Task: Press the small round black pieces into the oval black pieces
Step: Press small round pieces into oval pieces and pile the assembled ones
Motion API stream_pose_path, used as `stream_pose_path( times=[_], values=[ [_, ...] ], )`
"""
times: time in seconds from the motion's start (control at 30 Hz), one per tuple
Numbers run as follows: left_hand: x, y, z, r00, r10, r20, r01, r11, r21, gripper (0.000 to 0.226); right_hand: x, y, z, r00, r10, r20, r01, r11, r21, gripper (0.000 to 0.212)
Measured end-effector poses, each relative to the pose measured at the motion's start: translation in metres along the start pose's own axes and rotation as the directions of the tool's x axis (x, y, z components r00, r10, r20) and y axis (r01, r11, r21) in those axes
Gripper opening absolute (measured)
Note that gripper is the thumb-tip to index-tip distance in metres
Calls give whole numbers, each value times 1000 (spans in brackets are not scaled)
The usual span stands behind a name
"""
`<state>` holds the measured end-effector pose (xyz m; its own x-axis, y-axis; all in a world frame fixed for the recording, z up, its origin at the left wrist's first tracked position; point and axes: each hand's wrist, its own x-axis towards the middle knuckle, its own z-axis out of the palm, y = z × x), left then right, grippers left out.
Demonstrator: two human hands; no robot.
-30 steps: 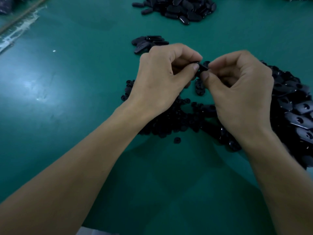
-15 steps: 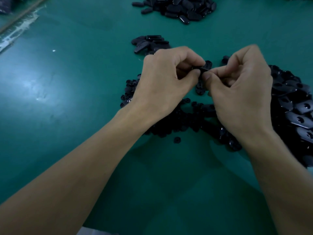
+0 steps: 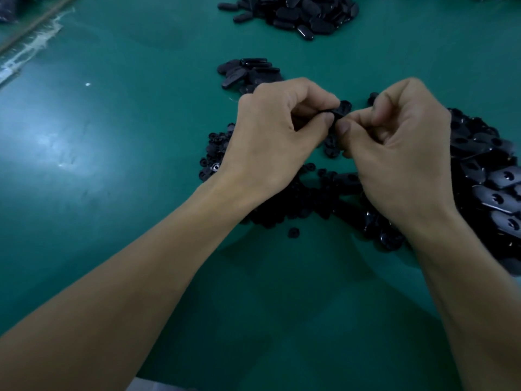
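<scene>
- Plastic pieces, all black: small round ones with notched rims lie heaped (image 3: pixel 214 153) on the table, partly under the left wrist. Flat glossy oval ones, each with a cut-out, are piled at the right (image 3: pixel 496 190).
- Left hand (image 3: pixel 276 136) and right hand (image 3: pixel 400 153) meet above the round heap, fingers curled. Each pinches the held piece (image 3: pixel 341 108) between thumb and forefinger tip.
- Only a small dark edge of that piece shows between the fingertips. I cannot tell whether a round part is seated in an oval one.
- Against a second ago, the right hand has turned its knuckles upward, uncovering a dark piece (image 3: pixel 372 97) on the table behind it. The left hand sits much where it was.
- The table (image 3: pixel 112 165) is smooth green matting with a dull sheen of light on the left.
- A small cluster of ovals (image 3: pixel 248 71) lies just beyond the left knuckles, and a bigger heap (image 3: pixel 298 12) at the far edge.
- One stray round piece (image 3: pixel 293 232) lies between the forearms. A whitish strip (image 3: pixel 31 46) runs along the upper left.
- Both forearms hide much of the two near piles.
</scene>
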<state>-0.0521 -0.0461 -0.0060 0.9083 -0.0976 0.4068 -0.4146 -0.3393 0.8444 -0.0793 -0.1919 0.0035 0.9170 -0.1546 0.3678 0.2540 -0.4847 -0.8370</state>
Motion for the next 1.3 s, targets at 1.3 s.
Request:
stream_pose_path(
  times=[1.3],
  values=[
    [7,-1,-13,981,-150,127,179,949,-260,22,6,12,-1,996,2,84,-16,987,162,13]
  ],
)
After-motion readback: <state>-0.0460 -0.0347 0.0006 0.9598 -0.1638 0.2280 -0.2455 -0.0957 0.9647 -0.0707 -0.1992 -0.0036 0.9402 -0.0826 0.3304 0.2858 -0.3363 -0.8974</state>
